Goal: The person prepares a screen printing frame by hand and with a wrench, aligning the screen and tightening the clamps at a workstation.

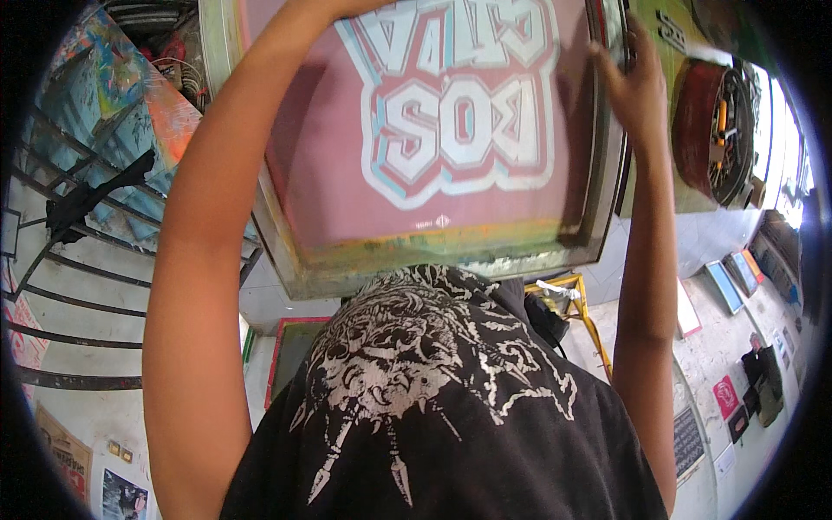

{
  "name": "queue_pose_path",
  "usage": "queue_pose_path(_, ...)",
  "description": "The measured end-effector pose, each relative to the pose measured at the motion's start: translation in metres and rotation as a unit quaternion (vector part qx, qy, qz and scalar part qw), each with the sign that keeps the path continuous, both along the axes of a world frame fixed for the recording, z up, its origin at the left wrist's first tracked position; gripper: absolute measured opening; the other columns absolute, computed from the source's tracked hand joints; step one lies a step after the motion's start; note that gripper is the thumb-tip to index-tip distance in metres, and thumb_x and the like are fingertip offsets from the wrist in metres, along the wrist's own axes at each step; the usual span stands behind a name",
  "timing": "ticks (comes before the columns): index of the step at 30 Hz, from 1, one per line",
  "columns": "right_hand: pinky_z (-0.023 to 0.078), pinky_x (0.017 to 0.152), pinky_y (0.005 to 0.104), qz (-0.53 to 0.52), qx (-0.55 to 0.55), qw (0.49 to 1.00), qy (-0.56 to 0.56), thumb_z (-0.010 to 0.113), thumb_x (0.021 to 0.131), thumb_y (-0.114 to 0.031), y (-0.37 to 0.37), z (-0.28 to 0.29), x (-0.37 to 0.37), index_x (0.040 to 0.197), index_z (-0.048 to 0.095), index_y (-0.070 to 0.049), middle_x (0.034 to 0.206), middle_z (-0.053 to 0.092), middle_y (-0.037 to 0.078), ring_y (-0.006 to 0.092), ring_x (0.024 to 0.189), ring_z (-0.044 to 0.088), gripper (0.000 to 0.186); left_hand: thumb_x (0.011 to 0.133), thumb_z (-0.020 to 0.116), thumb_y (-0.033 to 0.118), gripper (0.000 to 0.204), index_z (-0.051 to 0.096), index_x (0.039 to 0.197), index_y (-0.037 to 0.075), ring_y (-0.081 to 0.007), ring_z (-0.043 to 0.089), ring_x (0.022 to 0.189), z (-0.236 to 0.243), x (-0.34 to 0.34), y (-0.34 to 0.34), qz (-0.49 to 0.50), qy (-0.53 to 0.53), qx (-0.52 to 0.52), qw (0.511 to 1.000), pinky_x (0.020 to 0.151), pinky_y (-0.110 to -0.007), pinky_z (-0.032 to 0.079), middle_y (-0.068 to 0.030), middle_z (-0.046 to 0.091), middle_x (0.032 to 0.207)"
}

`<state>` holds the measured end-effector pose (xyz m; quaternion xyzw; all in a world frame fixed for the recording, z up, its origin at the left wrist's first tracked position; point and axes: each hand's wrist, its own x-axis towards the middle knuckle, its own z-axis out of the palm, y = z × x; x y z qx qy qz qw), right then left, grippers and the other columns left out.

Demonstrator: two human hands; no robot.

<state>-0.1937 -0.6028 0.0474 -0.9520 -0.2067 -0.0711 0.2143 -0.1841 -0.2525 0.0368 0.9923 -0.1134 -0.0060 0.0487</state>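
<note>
A screen-printing frame (555,263) lies before me, its pinkish mesh carrying large white block lettering with light-blue shading. Greenish and yellowish residue runs along the edge nearest my body. At the frame's right side, my right hand (637,91) is closed around the rail, the thumb reaching over its inner side and the fingers on the outer side. My left arm stretches over the left part of the frame to its far end. Only a sliver of my left hand (357,7) shows at the top border; its fingers are mostly cut off there.
A black metal rack (87,329) with curved-looking bars stands at the left, a black cloth (95,199) on it. Behind it is a paint-splashed panel (130,95). Right of the frame sits a round, wheel-like object (724,134). Yellow metal legs (592,334) stand below the frame.
</note>
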Motion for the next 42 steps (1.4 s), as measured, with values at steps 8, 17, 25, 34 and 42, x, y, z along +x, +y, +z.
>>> queue_pose_path(8,0.02,0.112,0.0608,0.174,-0.097,0.942,0.271,0.065,0.084,-0.049,0.057,0.064,-0.257,0.146,0.041,-0.027,0.154,0.024,0.027,0.0455,0.144,0.019,0.07,0.078,0.062,0.067,0.088,0.036,0.15,0.025,-0.0436,0.019,0.145,-0.003,-0.003,-0.008,-0.011,-0.007,-0.011,1.0,0.112,-0.066,0.017,-0.0234,0.021,0.157)
queue_pose_path(17,0.024,0.111,0.0566,0.157,-0.152,0.95,0.223,0.056,0.086,-0.061,0.074,0.046,-0.279,0.146,0.042,-0.023,0.151,0.027,0.03,0.0429,0.141,0.026,0.073,0.078,0.06,0.068,0.088,0.036,0.15,0.024,-0.045,0.019,0.144,-0.006,-0.006,-0.003,-0.01,-0.013,-0.015,1.0,0.112,-0.065,0.016,-0.0248,0.021,0.157)
queue_pose_path(25,0.026,0.11,0.0574,0.168,-0.16,0.946,0.229,0.06,0.081,-0.062,0.075,0.049,-0.279,0.145,0.043,-0.022,0.151,0.027,0.031,0.0427,0.142,0.026,0.078,0.077,0.059,0.071,0.092,0.034,0.151,0.022,-0.0431,0.017,0.145,0.001,-0.007,-0.002,0.006,0.021,0.004,1.0,0.112,-0.067,0.016,-0.0238,0.019,0.158)
queue_pose_path(34,0.025,0.111,0.057,0.179,-0.203,0.927,0.258,0.061,0.078,-0.066,0.077,0.062,-0.271,0.147,0.04,-0.022,0.153,0.022,0.032,0.0456,0.143,0.022,0.084,0.076,0.057,0.075,0.088,0.034,0.15,0.033,-0.0379,0.013,0.147,-0.023,0.006,-0.003,-0.014,-0.051,-0.025,0.998,0.112,-0.068,0.009,-0.0172,0.022,0.158)
queue_pose_path(42,0.042,0.103,0.0444,0.092,0.028,0.944,0.315,0.075,0.081,-0.029,0.112,0.078,-0.128,0.131,0.055,-0.003,0.128,0.059,0.022,0.0379,0.12,0.056,0.059,0.074,0.057,0.076,0.091,0.039,0.148,0.027,-0.0398,0.015,0.147,-0.015,-0.004,0.009,-0.007,-0.027,-0.072,0.997,0.11,-0.07,0.008,-0.0205,0.023,0.157)
